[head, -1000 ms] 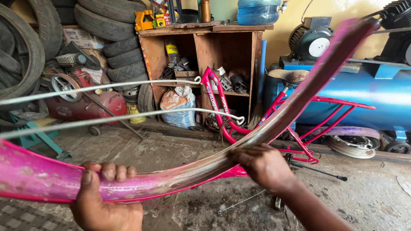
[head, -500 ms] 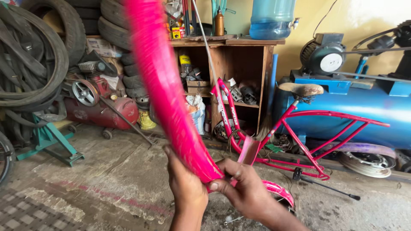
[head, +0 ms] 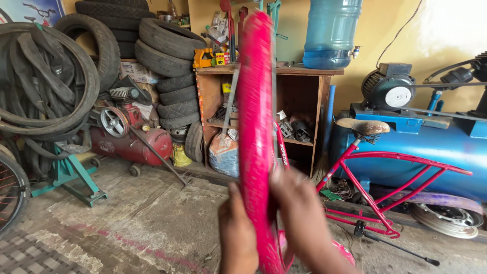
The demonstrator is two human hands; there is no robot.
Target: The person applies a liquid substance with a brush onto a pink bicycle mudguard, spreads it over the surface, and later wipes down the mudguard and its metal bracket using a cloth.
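A pink bicycle mudguard (head: 255, 116) stands almost upright in the middle of the view, reaching from the top edge down between my hands. My left hand (head: 237, 233) grips its lower part from the left side. My right hand (head: 300, 218), blurred by motion, holds the same strip from the right, fingers wrapped over its edge. Thin metal stays run along the mudguard's back. Behind it leans a red bicycle frame (head: 385, 187) with a worn brown saddle (head: 363, 126).
A wooden shelf (head: 304, 106) with parts and a blue water bottle (head: 331, 31) stands behind. Stacked tyres (head: 167, 66) and a red compressor (head: 137, 139) are at the left, a blue compressor tank (head: 446, 152) at the right. Rough concrete floor lies below.
The mudguard has swung from lying across the view to standing nearly vertical. Both hands have come together at its lower end, and my view has lifted slightly.
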